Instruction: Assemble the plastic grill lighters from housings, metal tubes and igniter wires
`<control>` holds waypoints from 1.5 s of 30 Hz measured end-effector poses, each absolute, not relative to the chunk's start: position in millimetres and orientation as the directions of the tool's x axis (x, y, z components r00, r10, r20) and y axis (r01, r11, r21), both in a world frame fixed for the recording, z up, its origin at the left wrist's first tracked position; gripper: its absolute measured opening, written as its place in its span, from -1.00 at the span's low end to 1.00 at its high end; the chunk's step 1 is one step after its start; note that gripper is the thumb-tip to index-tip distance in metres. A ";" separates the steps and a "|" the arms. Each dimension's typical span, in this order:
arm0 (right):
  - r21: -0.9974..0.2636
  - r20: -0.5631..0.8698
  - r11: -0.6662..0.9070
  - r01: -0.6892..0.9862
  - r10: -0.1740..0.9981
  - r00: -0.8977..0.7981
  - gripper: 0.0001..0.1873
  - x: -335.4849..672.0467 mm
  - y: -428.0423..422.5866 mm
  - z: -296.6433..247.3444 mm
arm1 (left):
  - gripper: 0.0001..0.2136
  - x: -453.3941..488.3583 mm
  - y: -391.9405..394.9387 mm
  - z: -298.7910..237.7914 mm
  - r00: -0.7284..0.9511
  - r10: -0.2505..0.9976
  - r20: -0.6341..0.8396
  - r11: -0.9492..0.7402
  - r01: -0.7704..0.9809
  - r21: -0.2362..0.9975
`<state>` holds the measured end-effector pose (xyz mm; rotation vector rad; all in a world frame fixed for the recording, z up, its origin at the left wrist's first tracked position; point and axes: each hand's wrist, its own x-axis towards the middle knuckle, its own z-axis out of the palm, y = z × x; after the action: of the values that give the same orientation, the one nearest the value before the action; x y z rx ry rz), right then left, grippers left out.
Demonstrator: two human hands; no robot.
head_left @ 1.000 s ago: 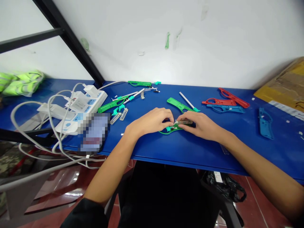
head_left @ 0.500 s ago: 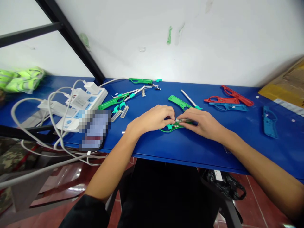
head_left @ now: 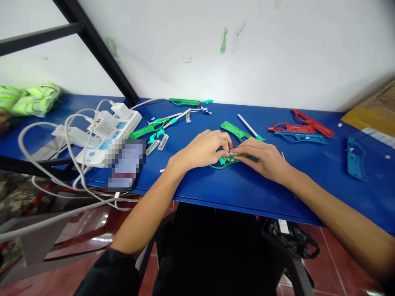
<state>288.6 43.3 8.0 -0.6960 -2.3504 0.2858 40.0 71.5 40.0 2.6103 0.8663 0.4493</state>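
My left hand (head_left: 207, 149) and my right hand (head_left: 263, 155) meet, fingers pinched, over a green lighter shell half (head_left: 227, 165) on the table. Between my right thumb and fingers is a clear fuel tank (head_left: 235, 154), mostly covered, with only its metal-tipped end showing. The left thumb and forefinger close at that end; whatever they grip is too small to make out. A teal trigger (head_left: 222, 161) and thin wires lie in the shell below. Just behind my hands are another green shell half (head_left: 233, 130) and a metal lighter tube (head_left: 247, 125) with a teal end.
Left of my hands lie more green shells (head_left: 148, 130), clear fuel tanks (head_left: 163, 142), a phone (head_left: 125, 164) and a power strip (head_left: 131, 123) with cables. Red shells (head_left: 314, 123) and blue shells (head_left: 355, 160) are on the right, near a cardboard box (head_left: 375, 107). A white wall rises behind.
The fuel tank in my right fingers shows less now, and the fingertips of both hands have drawn closer over the shell. The view has shifted slightly.
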 end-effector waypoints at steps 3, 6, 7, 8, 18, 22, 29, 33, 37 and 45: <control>-0.375 0.527 0.822 0.428 0.569 -0.631 -0.78 289.0 42.4 6.0 | -0.83 40.4 71.4 40.6 0.762 0.621 0.185 -0.748 0.504 0.432; -0.389 0.505 0.800 0.458 0.601 -0.620 -0.77 289.3 41.1 5.0 | -0.83 40.8 72.3 39.9 0.765 0.617 0.184 -0.748 0.497 0.440; -0.395 0.496 0.792 0.466 0.610 -0.618 -0.77 289.3 40.9 4.9 | -0.83 40.6 72.9 39.4 0.768 0.614 0.183 -0.749 0.494 0.442; -0.401 0.488 0.787 0.470 0.617 -0.617 -0.77 289.2 40.9 5.0 | -0.83 40.3 73.5 38.9 0.769 0.613 0.181 -0.748 0.491 0.446; -0.429 0.448 0.765 0.481 0.642 -0.622 -0.79 290.0 43.0 11.5 | -0.84 26.9 70.0 48.8 0.751 0.655 0.082 -0.642 0.496 0.585; -0.450 0.425 0.740 0.499 0.669 -0.609 -0.78 290.6 41.4 11.7 | -0.83 26.6 69.3 49.5 0.747 0.658 0.090 -0.646 0.499 0.578; -0.470 0.421 0.743 0.476 0.663 -0.619 -0.78 288.2 41.1 12.7 | -0.82 28.2 72.7 45.1 0.800 0.586 0.126 -0.712 0.434 0.552; -0.435 0.429 0.762 0.480 0.644 -0.633 -0.79 287.5 40.5 14.7 | -0.82 27.9 74.0 41.9 0.806 0.588 0.072 -0.674 0.439 0.594; -0.411 0.451 0.761 0.501 0.648 -0.614 -0.78 287.3 40.1 16.6 | -0.79 28.7 73.9 40.9 0.818 0.569 0.084 -0.663 0.397 0.635; -0.370 0.426 0.762 0.532 0.647 -0.632 -0.77 287.9 43.6 8.5 | -0.67 27.3 74.5 41.6 0.811 0.583 0.047 -0.648 0.429 0.629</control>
<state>287.9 43.6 8.5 -0.8827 -2.4111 0.2823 27.3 74.5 41.6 2.3739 0.7430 0.3267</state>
